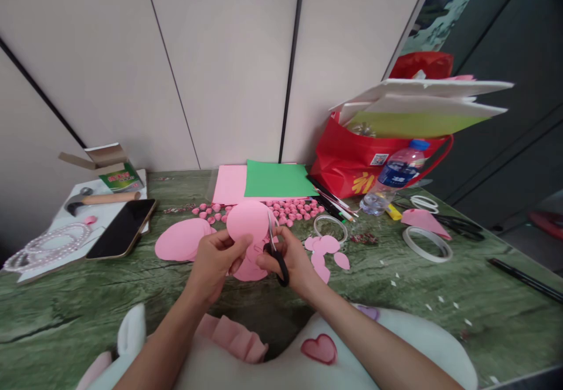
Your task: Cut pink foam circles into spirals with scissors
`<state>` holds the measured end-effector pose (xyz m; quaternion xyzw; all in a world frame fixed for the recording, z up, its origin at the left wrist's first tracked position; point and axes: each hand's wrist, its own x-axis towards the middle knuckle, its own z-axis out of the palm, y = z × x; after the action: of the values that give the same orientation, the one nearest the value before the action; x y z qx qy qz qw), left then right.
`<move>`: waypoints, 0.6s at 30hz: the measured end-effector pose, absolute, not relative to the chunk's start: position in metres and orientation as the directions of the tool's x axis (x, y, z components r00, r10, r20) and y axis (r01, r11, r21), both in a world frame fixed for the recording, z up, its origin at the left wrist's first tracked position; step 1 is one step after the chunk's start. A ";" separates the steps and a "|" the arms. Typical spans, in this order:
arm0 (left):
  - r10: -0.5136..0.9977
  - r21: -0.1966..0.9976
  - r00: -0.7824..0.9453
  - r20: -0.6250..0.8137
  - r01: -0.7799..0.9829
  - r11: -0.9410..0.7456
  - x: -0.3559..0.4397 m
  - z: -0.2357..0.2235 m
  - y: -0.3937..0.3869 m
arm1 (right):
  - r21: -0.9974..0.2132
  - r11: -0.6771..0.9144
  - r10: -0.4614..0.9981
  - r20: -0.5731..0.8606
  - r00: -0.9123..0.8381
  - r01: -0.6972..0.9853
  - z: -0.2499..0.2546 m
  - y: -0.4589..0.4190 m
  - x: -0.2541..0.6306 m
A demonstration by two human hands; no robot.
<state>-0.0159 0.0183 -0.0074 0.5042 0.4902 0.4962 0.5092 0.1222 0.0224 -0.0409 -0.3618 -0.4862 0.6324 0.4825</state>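
Between thumb and fingers, my left hand [219, 259] pinches a round pink paper disc [247, 221], held up above the table. My right hand [294, 257] grips black-handled scissors [278, 264], their blades pointing up at the disc's right edge. Whether the blades bite into the paper I cannot tell. More pink paper lies under my hands, partly hidden by them. To the left rests a stack of pink paper discs [178, 241]. On the right are several small pink paper petals [326, 246].
Behind are small pink balls [294, 209], a green sheet [279, 180] and pens [335, 201]. A red bag [347, 155], a water bottle [398, 176] and tape rolls [426, 244] stand or lie right. Left are a phone [123, 229], hammer [105, 199], bead strings [48, 246] and a box [118, 176].
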 end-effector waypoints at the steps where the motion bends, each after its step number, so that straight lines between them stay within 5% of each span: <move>1: 1.000 1.000 0.024 0.003 -0.010 -0.003 -0.016 -0.007 0.018 | -0.965 -0.064 0.963 0.007 -0.269 -0.254 -0.041 0.022 0.122; 18: 0.999 0.983 0.025 0.025 -0.182 -0.021 -0.014 -0.002 0.017 | -0.970 -0.083 0.960 -0.017 -0.278 -0.227 -0.039 0.022 0.120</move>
<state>-0.0138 0.0167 -0.0019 0.4646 0.4396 0.5426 0.5445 0.1202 0.0217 -0.0392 -0.3754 -0.4885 0.6328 0.4689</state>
